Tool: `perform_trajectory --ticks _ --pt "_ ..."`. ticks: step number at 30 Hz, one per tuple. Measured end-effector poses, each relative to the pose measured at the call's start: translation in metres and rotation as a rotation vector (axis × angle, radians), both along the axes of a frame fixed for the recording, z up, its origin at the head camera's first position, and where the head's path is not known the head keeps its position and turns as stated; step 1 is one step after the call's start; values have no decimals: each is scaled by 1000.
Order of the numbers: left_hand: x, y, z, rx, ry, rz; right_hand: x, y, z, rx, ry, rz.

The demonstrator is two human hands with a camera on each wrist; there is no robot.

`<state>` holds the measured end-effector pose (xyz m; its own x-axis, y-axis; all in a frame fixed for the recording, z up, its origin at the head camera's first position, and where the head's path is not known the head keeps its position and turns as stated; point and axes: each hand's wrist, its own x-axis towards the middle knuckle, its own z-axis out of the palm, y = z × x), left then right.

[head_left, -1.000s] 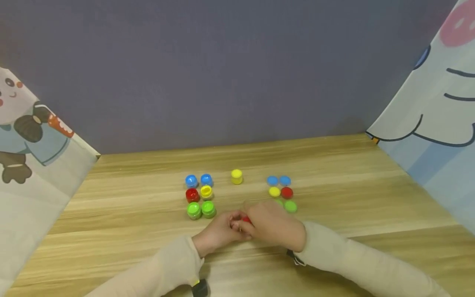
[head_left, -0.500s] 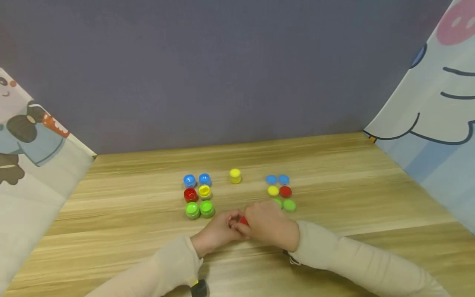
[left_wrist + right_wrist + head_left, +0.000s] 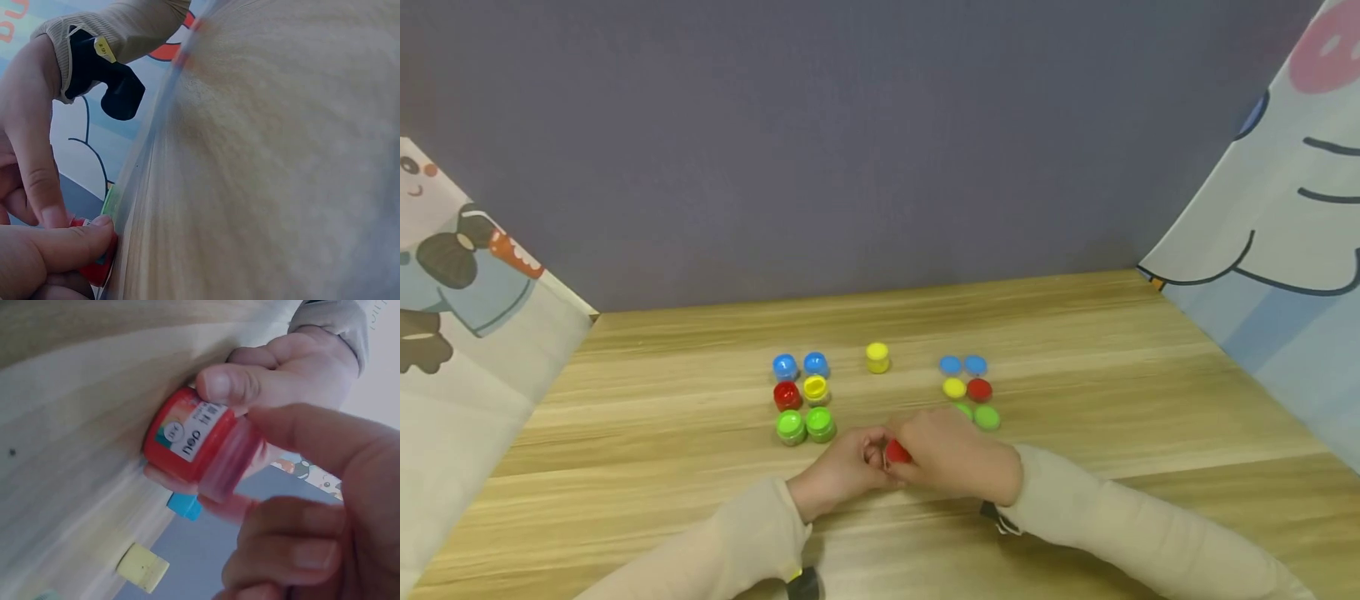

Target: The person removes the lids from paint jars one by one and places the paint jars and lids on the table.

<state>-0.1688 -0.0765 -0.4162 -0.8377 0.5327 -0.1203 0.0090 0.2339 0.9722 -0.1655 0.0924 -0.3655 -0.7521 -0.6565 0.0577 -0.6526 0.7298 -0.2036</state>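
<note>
Between my two hands is a small red paint jar [image 3: 187, 434] with a white label, tilted on its side in the right wrist view. My left hand [image 3: 846, 462] holds the jar's body, its thumb against the label. Thumb and fingers of my right hand [image 3: 958, 454] pinch the jar's red lid [image 3: 231, 459], which sits on the mouth. From the head view only a red patch of it shows between the fingers. The left wrist view catches part of the jar beside the left thumb [image 3: 81, 244].
Left of the hands stand several uncapped paint jars: blue, red [image 3: 787, 396], yellow [image 3: 816, 390] and green [image 3: 791, 427]. A capped yellow jar [image 3: 877, 357] stands behind the hands. Loose lids in blue, yellow, red [image 3: 979, 390] and green [image 3: 987, 417] lie to the right, one green partly hidden.
My right hand has turned slightly at the lid, and more red shows between the hands. Both hands keep nearly the same place. The jars and loose lids on the table stay put.
</note>
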Motion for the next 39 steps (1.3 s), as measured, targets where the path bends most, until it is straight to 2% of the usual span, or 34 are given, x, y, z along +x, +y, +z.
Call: perform_trajectory --ticks 9,19,22,26,28,31,34,39 --pt "1 -1 1 -21 -33 23 -3 4 8 -12 -71 122" --pt "1 1 3 -26 -34 21 -5 7 11 -52 -108 182" --pt "0 1 1 -25 -12 21 -5 6 9 -70 -102 141" --pt "-1 1 0 -29 -16 13 -3 2 4 -60 -4 12" --pt "-2 2 0 -26 -27 8 -2 0 1 -15 59 -59" --pt "-2 2 -1 -27 -15 6 0 -3 -2 86 84 -123" --pt "-1 1 -2 -33 1 8 0 -5 -4 148 68 -131" --pt "-2 2 -2 -45 11 11 -1 -4 -6 123 81 -87"
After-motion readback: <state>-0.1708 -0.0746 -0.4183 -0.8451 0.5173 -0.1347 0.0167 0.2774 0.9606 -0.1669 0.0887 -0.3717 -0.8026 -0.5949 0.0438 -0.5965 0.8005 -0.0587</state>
